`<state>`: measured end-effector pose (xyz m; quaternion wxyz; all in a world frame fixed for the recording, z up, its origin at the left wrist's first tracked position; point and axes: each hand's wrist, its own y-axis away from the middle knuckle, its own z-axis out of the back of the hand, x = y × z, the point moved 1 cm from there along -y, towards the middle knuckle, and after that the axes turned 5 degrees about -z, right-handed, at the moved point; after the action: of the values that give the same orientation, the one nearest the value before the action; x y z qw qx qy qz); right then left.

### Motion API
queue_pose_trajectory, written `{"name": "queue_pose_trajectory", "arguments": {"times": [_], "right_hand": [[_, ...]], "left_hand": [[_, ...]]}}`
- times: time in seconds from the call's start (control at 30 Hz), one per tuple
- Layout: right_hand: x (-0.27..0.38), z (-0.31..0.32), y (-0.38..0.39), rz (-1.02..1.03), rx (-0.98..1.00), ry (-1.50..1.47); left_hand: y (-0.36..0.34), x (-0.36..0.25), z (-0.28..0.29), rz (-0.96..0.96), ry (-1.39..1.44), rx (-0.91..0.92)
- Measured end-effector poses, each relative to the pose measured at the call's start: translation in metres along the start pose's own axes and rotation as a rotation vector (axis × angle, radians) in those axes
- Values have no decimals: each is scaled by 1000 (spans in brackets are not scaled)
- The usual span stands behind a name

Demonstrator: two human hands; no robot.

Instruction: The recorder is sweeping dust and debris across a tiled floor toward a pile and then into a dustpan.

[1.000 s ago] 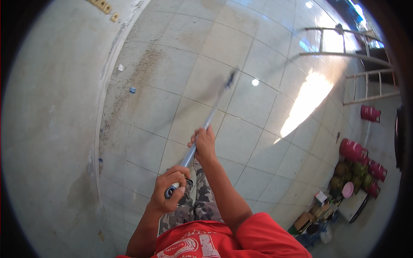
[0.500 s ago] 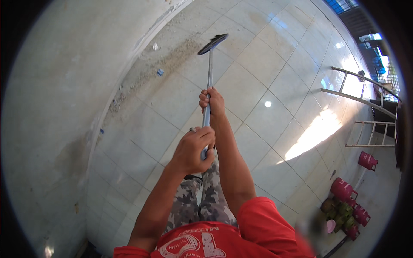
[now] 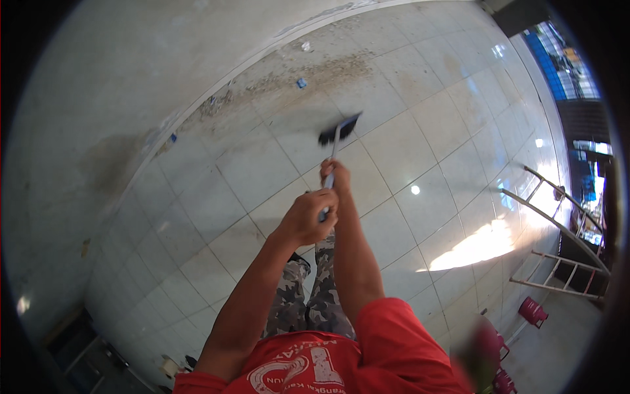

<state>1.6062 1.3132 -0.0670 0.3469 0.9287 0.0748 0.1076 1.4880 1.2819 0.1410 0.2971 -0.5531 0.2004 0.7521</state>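
Observation:
A broom with a dark bristle head and a pale blue-grey handle reaches out in front of me over the tiled floor. My left hand is wrapped round the handle's upper end, close to my body. Farther down the shaft, nearer the bristles, my right hand is closed on it too. The broom head appears tilted and slightly blurred; whether its bristles touch the tiles I cannot tell. Beyond it, sandy debris lies in a band along the wall, with a small blue scrap in it.
A stained wall curves along the left. On the right stands a metal ladder, near a bright sunlit patch. Pink gas cylinders stand at the lower right. Dark furniture shows at the lower left.
The broom head has come nearer to my body and turned, moving away from the debris band. Both hands keep their grip, now closer together. The view has swung rightward.

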Motion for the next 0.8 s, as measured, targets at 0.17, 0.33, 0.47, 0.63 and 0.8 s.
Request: {"name": "queue_pose_trajectory", "arguments": {"times": [0.17,0.33,0.47,0.63,0.8], "right_hand": [[-18,-45,48,-17,71,-13],[-37,-44,178,-334,3,355],[-65,-64,272,-420,-102,914],[-85,-33,299,-753,52,1221],[-141,-17,224,-953,321,1677]], "left_hand": [[55,-19,10,-153,-142,-21],[138,-92,27,-270,-34,70],[191,-47,18,-112,-97,-9],[231,53,-15,284,-272,-105],[291,105,-10,630,-226,-125]]}}
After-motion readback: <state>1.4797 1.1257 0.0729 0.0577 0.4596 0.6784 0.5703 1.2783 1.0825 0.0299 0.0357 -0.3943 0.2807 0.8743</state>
